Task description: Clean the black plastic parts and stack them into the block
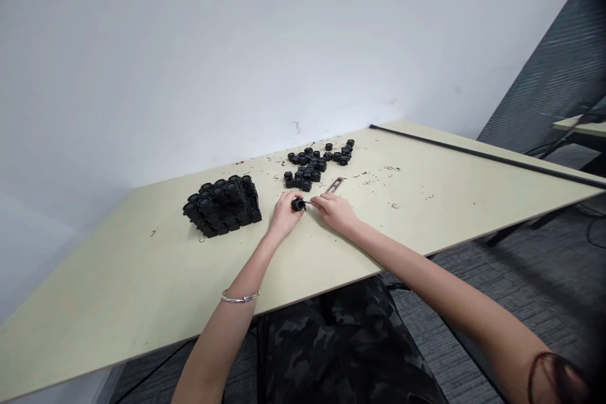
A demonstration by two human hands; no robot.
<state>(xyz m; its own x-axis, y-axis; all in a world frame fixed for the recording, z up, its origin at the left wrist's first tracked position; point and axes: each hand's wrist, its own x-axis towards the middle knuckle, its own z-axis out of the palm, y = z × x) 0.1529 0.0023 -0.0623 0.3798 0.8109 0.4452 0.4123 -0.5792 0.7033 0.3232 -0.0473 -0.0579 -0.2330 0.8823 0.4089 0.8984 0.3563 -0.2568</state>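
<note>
Two hands (285, 214) grasp a black fitting (298, 204) over a pale table (142, 278) by a wall (142, 63).

this looks like a plain office or light workroom rather than a home: a pale laminate desk (142, 265) stands against a bare white wall (142, 63), grey carpet (521, 265) covers the floor, and a second desk (575, 126) shows at the far right edge. black plastic parts (220, 205) and scattered shavings (374, 180) on top lean workshop.
</note>
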